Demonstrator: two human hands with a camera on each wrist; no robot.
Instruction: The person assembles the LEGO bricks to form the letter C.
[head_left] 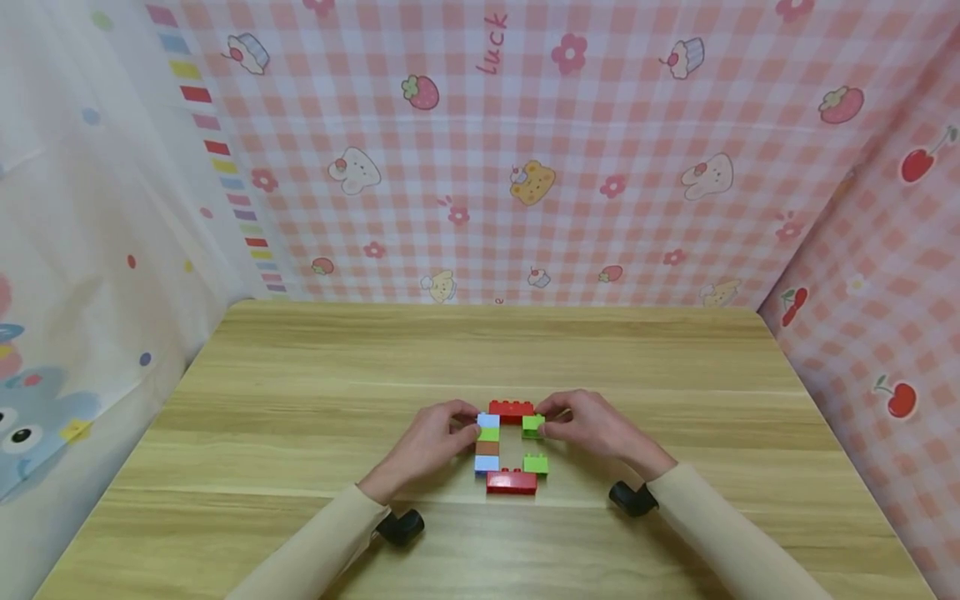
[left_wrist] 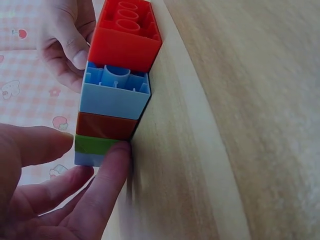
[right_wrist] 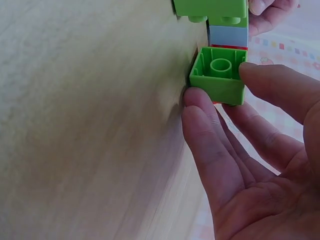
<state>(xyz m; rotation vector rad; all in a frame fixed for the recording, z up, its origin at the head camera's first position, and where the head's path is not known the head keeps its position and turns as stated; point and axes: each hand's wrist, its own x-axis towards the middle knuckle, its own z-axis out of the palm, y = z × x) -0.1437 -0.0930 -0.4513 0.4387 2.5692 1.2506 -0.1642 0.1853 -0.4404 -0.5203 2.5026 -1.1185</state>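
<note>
My left hand grips the far end of a joined row of bricks, its thumb and fingers around the green brick and the light blue brick beside it. A brown brick and another light blue brick continue that row. On the opposite side, my right hand pinches a green brick, its hollow underside showing in the right wrist view. This brick lies by the far red brick. A second green brick sits by the near red brick, with a gap between the two green ones.
The bricks form a small rectangle on a wooden table. A pink checked cloth hangs behind the table's far edge. Patterned cloths also hang at the left and right sides. Each wrist carries a black device.
</note>
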